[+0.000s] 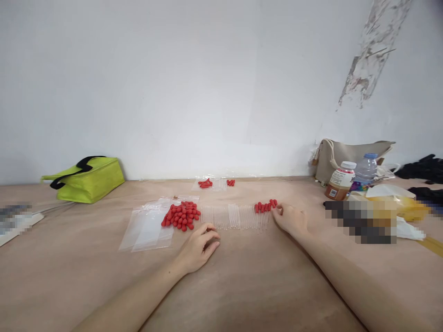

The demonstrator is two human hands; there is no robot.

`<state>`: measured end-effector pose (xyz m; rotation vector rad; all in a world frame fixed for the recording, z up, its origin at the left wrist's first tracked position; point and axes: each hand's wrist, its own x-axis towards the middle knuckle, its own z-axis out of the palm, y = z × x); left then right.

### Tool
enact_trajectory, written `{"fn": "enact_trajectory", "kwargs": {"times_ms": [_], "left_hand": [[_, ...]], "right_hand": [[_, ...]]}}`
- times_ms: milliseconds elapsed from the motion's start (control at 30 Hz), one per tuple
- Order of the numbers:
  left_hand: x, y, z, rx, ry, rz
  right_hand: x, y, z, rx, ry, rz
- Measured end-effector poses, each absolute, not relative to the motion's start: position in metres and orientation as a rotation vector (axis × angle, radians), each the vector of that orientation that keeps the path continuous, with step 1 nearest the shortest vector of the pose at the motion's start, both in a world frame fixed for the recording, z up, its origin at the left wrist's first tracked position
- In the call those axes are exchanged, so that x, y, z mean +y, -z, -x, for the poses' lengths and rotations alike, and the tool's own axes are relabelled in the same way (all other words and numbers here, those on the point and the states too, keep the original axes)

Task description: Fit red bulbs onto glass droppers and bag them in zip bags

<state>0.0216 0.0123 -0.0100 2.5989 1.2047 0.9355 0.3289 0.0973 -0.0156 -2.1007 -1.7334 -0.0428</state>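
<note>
bare forearms (145,293) closest to us, resting over the brown, matte, faintly creased worktop (249,290). our left hand (200,249): fingers loosely curled, part open, nothing visible in them, just beside the near ends of the thin clear tubes (234,216). those lie side by side in a glossy row between our hands. our right hand (292,219): fingers bunched at the end of the red-capped tubes (264,208); we can't tell if they grip the last cap. loose red bulbs (182,215), rounded, rubbery-looking, heaped at the right edge of flat transparent plastic bags (148,230).
</note>
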Motion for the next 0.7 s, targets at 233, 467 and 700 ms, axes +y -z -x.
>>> {"fn": "enact_trajectory", "kwargs": {"times_ms": [233, 467, 700], "left_hand": [[0.014, 0.012, -0.021, 1.213, -0.915, -2.598], [0.014, 0.011, -0.021, 1.208, -0.906, -2.59], [0.014, 0.009, -0.022, 1.206, -0.9, -2.59]], "right_hand": [[0.11, 0.016, -0.345, -1.64, -0.099, 2.221], [0.107, 0.015, -0.342, -1.724, -0.197, 2.161], [0.107, 0.018, -0.342, -1.639, -0.167, 2.127]]}}
